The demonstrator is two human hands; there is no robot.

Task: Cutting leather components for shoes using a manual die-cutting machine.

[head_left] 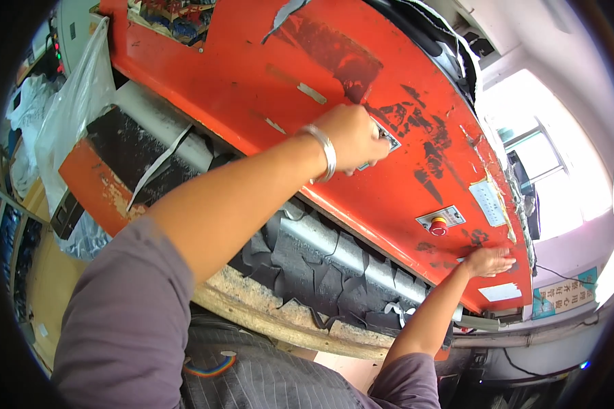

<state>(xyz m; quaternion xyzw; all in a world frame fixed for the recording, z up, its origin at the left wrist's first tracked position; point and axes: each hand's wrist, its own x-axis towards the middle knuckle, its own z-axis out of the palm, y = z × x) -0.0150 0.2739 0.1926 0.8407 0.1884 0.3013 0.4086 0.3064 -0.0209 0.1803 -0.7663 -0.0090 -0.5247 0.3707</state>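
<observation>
Your left hand [353,138] is sitting curled, hold unclear; your straight-fingered right hand [488,262], if drifting inward, could be bumping the nearby red button [438,228].

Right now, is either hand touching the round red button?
No, the left hand and right hand are both apart from the red button.

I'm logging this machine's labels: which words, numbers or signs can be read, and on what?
Wording isn't copied here, only located.
Wall sign: large characters.
Stop-button plate: too small.
Upper white label: too small.
Lower white label: nothing legible.
Silver plate at left hand: partly covered, unreadable.
</observation>
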